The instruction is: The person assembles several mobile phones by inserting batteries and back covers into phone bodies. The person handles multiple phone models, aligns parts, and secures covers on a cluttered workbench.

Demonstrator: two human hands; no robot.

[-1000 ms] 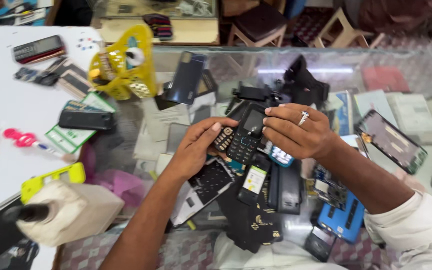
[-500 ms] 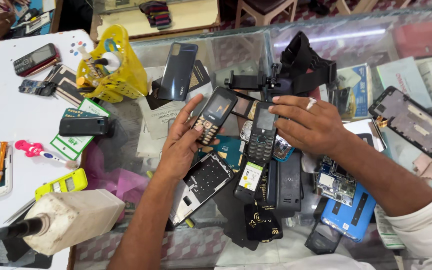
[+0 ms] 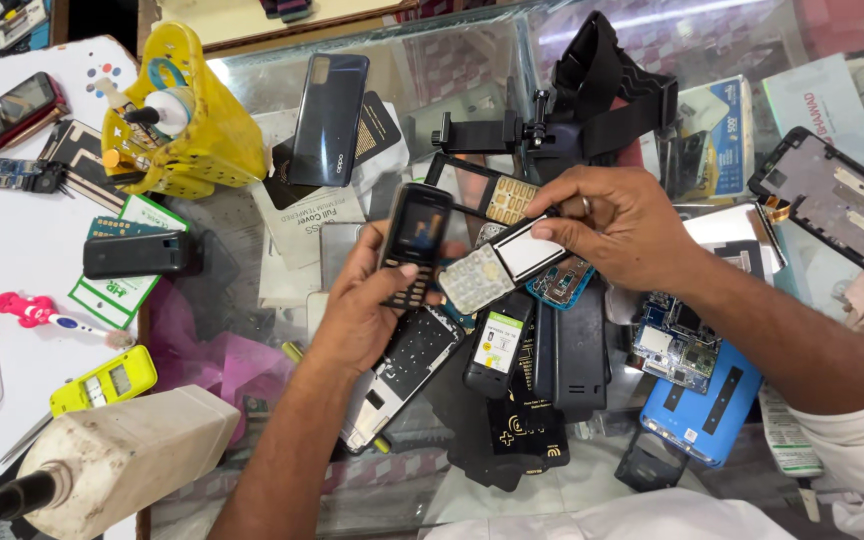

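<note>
Black and upright, a keypad phone (image 3: 414, 240) is gripped in the left hand (image 3: 367, 305), the fingers curled round its body and the thumb laid across its lower keys. Just right of it, a white front panel (image 3: 500, 268) with pale keys is pinched by the right hand (image 3: 617, 225), thumb on top and fingers closed beneath; the panel is tilted, its keypad end nearly touching the phone. Both are held above a glass counter (image 3: 452, 60) strewn with parts. Beneath the hands, an opened handset (image 3: 404, 375), a battery (image 3: 497, 345) and a black cover (image 3: 577, 355) are laid side by side. A blue case (image 3: 707, 405) is seen under the right forearm, with a circuit board (image 3: 667, 345) resting on its upper end. Behind the hands, a dark back cover (image 3: 327, 115) is propped beside a yellow basket (image 3: 187, 130). On the white table (image 3: 22, 220) at the left, a black block (image 3: 137, 253), a pink brush (image 3: 47, 315) and a yellow phone (image 3: 104, 380) are set well apart.
</note>
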